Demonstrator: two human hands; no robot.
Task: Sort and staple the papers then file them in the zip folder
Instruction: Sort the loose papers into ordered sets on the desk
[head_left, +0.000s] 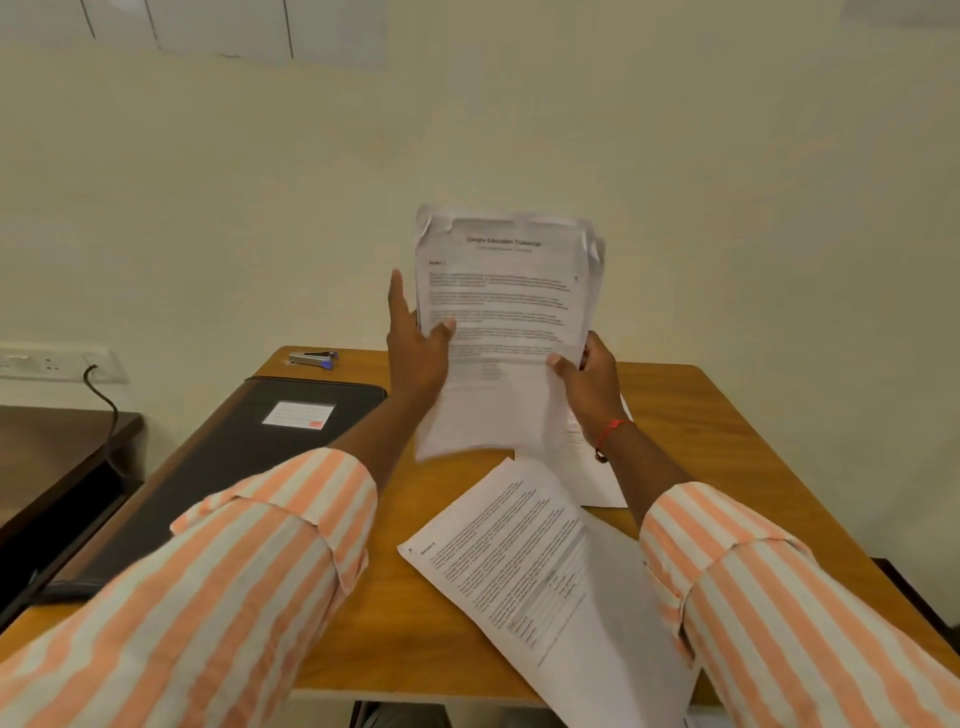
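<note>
warm, even, fairly bright light is spread over the wall (727, 182) and table (395, 597); shadows are kept soft. the held papers (501, 312) are smeared by motion blur, print hardly readable. the table edges are bowed by the wide lens, and the sleeves (182, 597) are stretched at the corners.

Pretty plain setup: a light wooden table (701, 415) pushed up against the wall. A black zip folder (218, 467) lies flat along the left side, with a white label (298, 414) on its cover. A stapler (313, 359) sits at the far left corner, just behind it. A printed sheet (545, 571) lies skewed, hanging over the near edge. A second sheet (597, 483), partly hidden, lies further back on the right.
</note>
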